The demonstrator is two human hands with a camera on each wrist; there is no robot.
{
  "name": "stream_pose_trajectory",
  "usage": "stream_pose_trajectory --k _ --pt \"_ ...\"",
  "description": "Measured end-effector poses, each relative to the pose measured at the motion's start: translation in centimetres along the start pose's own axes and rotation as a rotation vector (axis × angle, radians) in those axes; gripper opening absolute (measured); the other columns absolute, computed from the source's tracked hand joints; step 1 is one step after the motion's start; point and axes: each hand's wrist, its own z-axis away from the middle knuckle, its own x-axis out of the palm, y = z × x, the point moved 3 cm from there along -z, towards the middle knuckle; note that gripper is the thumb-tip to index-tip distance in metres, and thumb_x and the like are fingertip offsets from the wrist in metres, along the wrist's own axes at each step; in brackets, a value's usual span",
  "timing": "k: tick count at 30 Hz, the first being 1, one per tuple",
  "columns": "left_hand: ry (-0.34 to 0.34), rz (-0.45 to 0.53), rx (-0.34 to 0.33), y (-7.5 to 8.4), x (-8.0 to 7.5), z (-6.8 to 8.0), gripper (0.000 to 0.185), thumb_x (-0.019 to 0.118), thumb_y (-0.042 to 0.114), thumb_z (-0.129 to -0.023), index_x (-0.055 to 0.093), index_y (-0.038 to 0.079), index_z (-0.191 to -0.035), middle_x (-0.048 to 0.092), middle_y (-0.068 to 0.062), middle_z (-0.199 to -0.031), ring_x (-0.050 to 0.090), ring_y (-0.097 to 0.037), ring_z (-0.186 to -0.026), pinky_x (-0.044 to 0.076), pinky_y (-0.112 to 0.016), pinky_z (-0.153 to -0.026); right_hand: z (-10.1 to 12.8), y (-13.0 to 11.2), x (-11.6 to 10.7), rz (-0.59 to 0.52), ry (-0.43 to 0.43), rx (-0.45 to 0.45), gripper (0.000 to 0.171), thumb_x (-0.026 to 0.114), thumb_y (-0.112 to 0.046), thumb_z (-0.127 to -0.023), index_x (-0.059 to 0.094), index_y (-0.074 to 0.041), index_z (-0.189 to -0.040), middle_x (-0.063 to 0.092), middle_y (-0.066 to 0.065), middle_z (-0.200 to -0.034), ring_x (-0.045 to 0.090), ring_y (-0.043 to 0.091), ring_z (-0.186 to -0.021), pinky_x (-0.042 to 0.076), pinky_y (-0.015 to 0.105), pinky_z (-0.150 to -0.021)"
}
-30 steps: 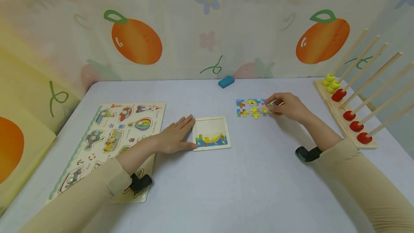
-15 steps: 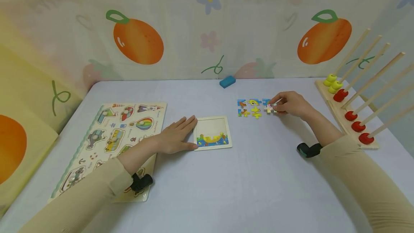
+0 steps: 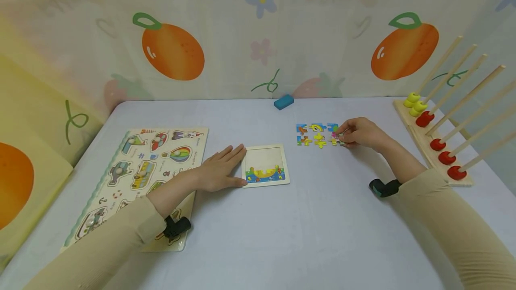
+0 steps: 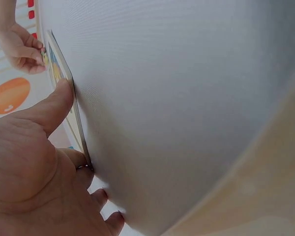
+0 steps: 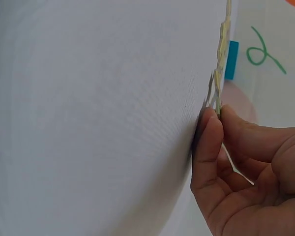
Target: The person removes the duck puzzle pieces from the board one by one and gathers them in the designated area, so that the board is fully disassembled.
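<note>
A small square puzzle tray (image 3: 264, 155) lies mid-table, its lower part filled with a blue and yellow picture. My left hand (image 3: 219, 169) rests flat at its left edge, fingers straight, and the left wrist view has the thumb (image 4: 59, 105) against the tray's rim. To the right, several loose jigsaw pieces (image 3: 317, 127) lie in two rows. At their right end my right hand (image 3: 360, 132) pinches a jigsaw piece (image 3: 335, 141) between thumb and fingers, low at the table. In the right wrist view the fingertips partly hide that piece.
A large peg puzzle board (image 3: 141, 173) with vehicle pictures lies under the left forearm. At the right edge stands a wooden bead rack (image 3: 433, 147) with tall rods and red and yellow beads. A blue block (image 3: 284, 102) sits at the back edge, before the patterned curtain.
My right hand has shifted slightly right, then a little nearer, bringing a piece below the top right one. The left hand and tray have stayed in place.
</note>
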Motion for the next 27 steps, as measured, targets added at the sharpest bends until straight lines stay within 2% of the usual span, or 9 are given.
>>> stream_pose_trajectory --k 7,18,27 --pt "0.008 -0.011 -0.003 -0.21 0.27 -0.17 0.088 0.048 0.056 -0.089 0.003 0.014 -0.151 -0.002 -0.002 -0.160 -0.003 -0.030 -0.148 0.007 -0.055 -0.118 0.01 -0.04 0.07 0.019 0.011 0.017 0.029 0.055 -0.010 -0.090 0.057 0.004 -0.116 0.056 0.011 -0.097 0.058 0.013 -0.072 0.053 0.018 -0.067" --pt "-0.009 -0.014 -0.003 0.23 -0.06 0.01 0.086 0.049 0.052 -0.090 0.004 0.011 -0.151 -0.001 -0.006 -0.160 -0.002 -0.033 -0.147 0.008 -0.058 -0.116 0.15 -0.22 -0.19 0.021 0.044 0.068 0.035 0.063 -0.019 -0.088 0.057 0.005 -0.113 0.063 0.005 -0.085 0.061 0.007 -0.064 0.053 0.017 -0.063" --pt "-0.008 -0.013 -0.006 0.23 -0.14 0.00 0.086 0.049 0.052 -0.090 0.004 0.011 -0.151 0.000 -0.006 -0.160 -0.001 -0.034 -0.147 0.009 -0.059 -0.116 0.11 -0.14 -0.30 0.037 0.053 0.063 0.035 0.063 -0.021 -0.088 0.057 0.004 -0.111 0.065 0.003 -0.081 0.063 0.008 -0.063 0.054 0.019 -0.063"
